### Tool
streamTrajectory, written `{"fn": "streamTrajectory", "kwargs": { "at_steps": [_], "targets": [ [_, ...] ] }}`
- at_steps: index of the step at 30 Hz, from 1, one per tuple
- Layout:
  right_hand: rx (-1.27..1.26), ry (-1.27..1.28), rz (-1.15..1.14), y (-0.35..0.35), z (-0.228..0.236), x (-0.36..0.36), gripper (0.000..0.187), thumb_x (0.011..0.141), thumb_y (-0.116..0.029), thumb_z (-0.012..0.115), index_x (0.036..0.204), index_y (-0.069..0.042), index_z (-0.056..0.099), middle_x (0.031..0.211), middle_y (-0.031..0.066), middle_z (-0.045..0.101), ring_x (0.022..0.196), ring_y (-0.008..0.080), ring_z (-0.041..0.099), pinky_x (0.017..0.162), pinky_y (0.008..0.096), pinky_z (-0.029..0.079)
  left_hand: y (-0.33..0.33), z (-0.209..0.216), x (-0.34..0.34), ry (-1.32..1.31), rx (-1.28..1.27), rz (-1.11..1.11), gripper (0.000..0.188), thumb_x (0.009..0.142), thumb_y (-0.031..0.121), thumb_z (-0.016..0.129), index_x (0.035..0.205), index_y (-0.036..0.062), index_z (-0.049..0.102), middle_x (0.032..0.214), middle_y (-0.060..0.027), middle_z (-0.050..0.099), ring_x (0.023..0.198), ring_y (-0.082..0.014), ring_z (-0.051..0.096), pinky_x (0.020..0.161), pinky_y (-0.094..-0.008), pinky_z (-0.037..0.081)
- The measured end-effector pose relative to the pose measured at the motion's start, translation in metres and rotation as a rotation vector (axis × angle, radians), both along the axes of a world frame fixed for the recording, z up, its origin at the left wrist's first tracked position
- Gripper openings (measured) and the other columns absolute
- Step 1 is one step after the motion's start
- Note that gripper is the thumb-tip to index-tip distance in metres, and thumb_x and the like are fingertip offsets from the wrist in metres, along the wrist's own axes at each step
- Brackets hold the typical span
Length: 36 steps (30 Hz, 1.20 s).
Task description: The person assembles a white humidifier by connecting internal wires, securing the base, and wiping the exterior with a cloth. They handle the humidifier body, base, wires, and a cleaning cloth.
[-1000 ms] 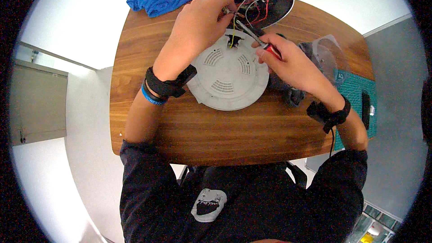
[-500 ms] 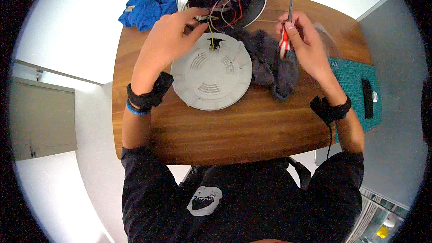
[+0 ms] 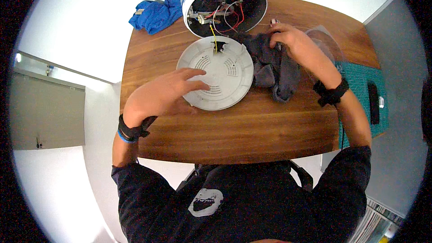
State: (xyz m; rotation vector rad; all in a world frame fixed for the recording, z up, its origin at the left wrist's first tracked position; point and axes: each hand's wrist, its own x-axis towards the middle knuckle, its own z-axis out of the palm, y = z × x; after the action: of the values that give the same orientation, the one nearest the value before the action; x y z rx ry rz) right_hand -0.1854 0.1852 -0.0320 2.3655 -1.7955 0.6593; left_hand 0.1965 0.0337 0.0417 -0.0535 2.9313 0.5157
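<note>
A round off-white plastic cover (image 3: 225, 92) with vent slots lies on the wooden table. A yellow wire links it to the open end of a white cylindrical appliance (image 3: 255, 20), whose inside shows red and white wires. Over the cover's left side, my left hand (image 3: 162, 93) has its fingers apart, holding nothing; whether the fingertips touch it I cannot tell. My right hand (image 3: 294, 44) is above a dark grey cloth (image 3: 263, 58), fingers loosely curved with a gap between them. A small reddish-white piece (image 3: 274, 21) shows beside its fingertips. The screwdriver cannot be made out clearly.
A crumpled blue cloth (image 3: 157, 14) sits at the far left of the table (image 3: 234, 137). On the right lies a green cutting mat (image 3: 357, 90) with a black bar (image 3: 373, 103) on it. A clear plastic sheet (image 3: 324, 40) is near the right forearm.
My left hand has left the wiring at the cylinder's opening and come back toward me over the cover. My right hand has lowered toward the grey cloth; the upright screwdriver no longer shows there.
</note>
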Motion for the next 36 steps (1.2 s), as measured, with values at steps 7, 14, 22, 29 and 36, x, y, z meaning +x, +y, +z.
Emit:
{"fn": "streamTrajectory", "kwargs": {
  "at_steps": [7,14,22,29,36],
  "targets": [
    [0.231,-0.033,-0.150,-0.019,-0.017,-0.031,0.021,0.078,0.015,0.058,0.091,0.003,0.069,0.129,0.0253,0.068,0.125,0.0454,0.063,0.106,0.0476,0.052,0.003,-0.030,0.009,0.018,-0.043,-0.043,0.057,0.071,0.004,0.087,0.123,0.0104,0.065,0.165,-0.0157,0.045,0.149,-0.0419,0.046,0.119,-0.0513,0.047],
    [0.413,0.077,-0.142,-0.039,-0.015,-0.043,0.028,0.082,0.012,0.059,0.107,0.002,0.067,0.121,0.0243,0.066,0.120,0.0454,0.064,0.104,0.0466,0.053,0.000,-0.049,0.014,0.104,-0.152,-0.093,0.033,0.086,0.005,0.073,0.117,0.0061,0.062,0.158,-0.0156,0.053,0.145,-0.0418,0.051,0.118,-0.0500,0.048],
    [0.406,0.031,0.000,0.018,0.026,0.048,0.048,0.098,-0.029,0.072,0.136,-0.003,0.059,0.132,0.0223,0.063,0.123,0.0439,0.063,0.104,0.0512,0.054,0.009,-0.010,0.025,0.260,-0.206,-0.077,0.023,0.090,0.011,0.065,0.113,0.0071,0.060,0.147,-0.0115,0.065,0.138,-0.0398,0.058,0.118,-0.0531,0.048],
    [0.792,0.234,-0.070,0.039,0.041,0.044,0.040,0.079,-0.005,0.076,0.118,-0.002,0.069,0.120,0.0187,0.069,0.119,0.0400,0.067,0.102,0.0516,0.053,0.004,0.000,0.033,0.297,-0.102,-0.080,0.030,0.080,0.000,0.066,0.109,0.0066,0.060,0.138,-0.0093,0.071,0.132,-0.0385,0.064,0.115,-0.0547,0.050],
    [0.819,0.598,-0.481,0.056,0.028,0.029,0.029,0.081,-0.009,0.075,0.109,-0.004,0.073,0.116,0.0197,0.072,0.107,0.0415,0.071,0.092,0.0528,0.056,0.006,-0.007,0.026,0.352,-0.030,-0.097,0.033,0.075,-0.005,0.068,0.106,0.0055,0.059,0.137,-0.0087,0.072,0.130,-0.0384,0.065,0.108,-0.0533,0.055]
  ]
}}
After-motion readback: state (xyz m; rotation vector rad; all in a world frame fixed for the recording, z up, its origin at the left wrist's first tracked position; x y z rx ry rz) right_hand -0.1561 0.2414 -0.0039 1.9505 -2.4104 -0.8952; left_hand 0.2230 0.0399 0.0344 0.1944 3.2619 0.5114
